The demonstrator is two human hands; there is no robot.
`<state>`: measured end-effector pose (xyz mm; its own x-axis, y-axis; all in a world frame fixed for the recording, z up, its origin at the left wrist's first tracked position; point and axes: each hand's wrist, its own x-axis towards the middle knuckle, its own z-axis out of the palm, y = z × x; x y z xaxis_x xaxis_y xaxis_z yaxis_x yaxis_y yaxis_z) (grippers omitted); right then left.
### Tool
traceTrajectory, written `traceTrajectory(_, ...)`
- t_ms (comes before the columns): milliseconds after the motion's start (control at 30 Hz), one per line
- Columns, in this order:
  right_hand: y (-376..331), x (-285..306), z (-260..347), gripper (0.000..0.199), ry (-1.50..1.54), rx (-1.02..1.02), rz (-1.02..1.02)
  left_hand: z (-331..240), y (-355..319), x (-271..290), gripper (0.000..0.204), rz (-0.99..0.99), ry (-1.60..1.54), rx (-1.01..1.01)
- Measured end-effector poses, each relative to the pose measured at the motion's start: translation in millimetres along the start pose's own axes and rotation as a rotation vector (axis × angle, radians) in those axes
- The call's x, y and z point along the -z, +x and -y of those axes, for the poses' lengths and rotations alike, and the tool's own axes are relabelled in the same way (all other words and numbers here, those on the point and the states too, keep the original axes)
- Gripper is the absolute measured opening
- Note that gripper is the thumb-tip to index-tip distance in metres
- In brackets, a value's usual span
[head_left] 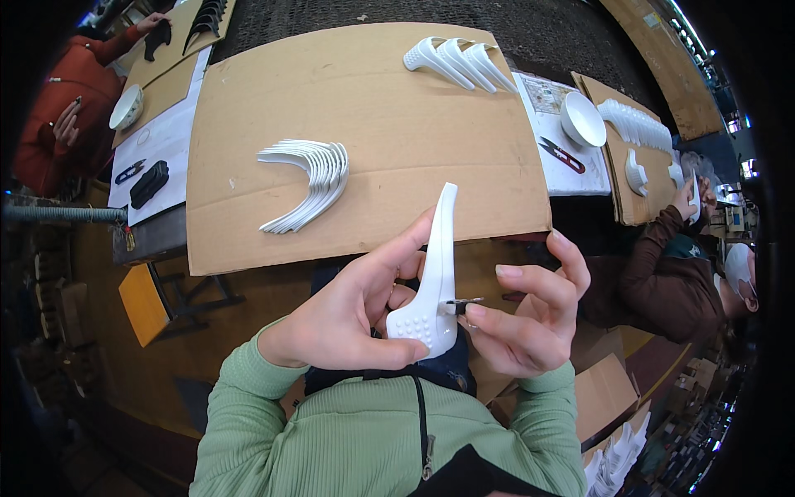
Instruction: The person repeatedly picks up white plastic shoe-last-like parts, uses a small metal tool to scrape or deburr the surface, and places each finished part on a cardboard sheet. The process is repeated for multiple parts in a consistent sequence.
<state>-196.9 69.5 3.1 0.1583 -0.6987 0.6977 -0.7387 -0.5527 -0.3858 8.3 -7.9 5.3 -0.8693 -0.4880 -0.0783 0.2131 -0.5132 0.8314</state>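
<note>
My left hand is closed around a white curved plastic piece, its narrow end pointing up and its wide, dotted end at the bottom. The thumb presses on the raised dots. Between thumb and index finger, my right hand pinches a small black tool with a thin metal part. Its tip meets the right edge of the white piece; the exact kind of tool is too small to tell. The other right fingers are spread and raised. On the cardboard sheet lies a nested stack of similar white pieces.
Several more white pieces lie at the board's far right. Beyond are a white bowl and red-handled thread snips. At left stand another bowl and a black case. Co-workers sit on both sides; a wooden stool is lower left.
</note>
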Motion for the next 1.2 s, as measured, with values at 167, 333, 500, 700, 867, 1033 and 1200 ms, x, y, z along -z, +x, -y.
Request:
traceTrajectory(167,0,-2,0,0.028,-0.001,-0.021,-0.021,1,-2,1,0.101,0.015,0.008,0.013)
traceTrajectory(333,2,-1,-1,0.028,-0.018,-0.037,-0.020,2,-1,2,0.101,0.051,-0.005,0.015)
traceTrajectory(500,3,-1,-3,0.026,-0.028,-0.052,-0.039,1,-3,2,0.102,0.082,-0.050,0.054)
traceTrajectory(700,2,-4,-5,0.026,-0.054,-0.051,-0.088,0,-4,1,0.104,0.141,-0.090,0.084)
traceTrajectory(867,3,-5,-8,0.028,-0.102,-0.018,-0.127,-1,-4,-2,0.105,0.159,-0.138,0.104)
traceTrajectory(1033,4,-5,-10,0.028,-0.165,0.007,-0.165,-1,-3,-2,0.106,0.195,-0.136,0.111)
traceTrajectory(1200,8,-7,-10,0.029,-0.179,-0.020,-0.193,0,-5,-2,0.106,0.204,-0.103,0.120)
